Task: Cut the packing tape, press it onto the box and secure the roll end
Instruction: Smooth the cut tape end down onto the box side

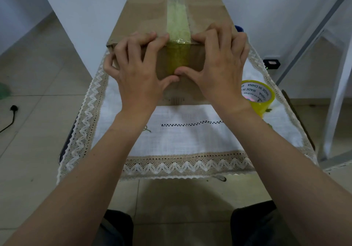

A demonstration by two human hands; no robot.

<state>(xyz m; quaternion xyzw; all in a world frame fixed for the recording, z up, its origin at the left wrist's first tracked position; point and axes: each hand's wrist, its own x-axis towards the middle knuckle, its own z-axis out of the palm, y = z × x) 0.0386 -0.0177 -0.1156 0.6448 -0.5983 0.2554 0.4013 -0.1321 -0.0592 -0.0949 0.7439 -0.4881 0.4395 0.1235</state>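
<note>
head view, pressing stage. the box (144,13) lies lengthwise on the cloth-covered table (190,137), its near end facing the person. a strip of yellowish tape (178,26) runs along the top seam and folds over the near edge onto the front face. the left hand (137,68) and right hand (219,65) flank the strip, grasping nothing: fingers spread flat and curled over the top edge, thumbs meeting at the strip's lower end on the front face. this hold likely braces the box while the thumbs rub the tape end down, where it would most readily lift. the roll (257,95) stands apart on the table, just right of the right wrist, so the cut appears done; whether its loose end is secured cannot be told.
</note>
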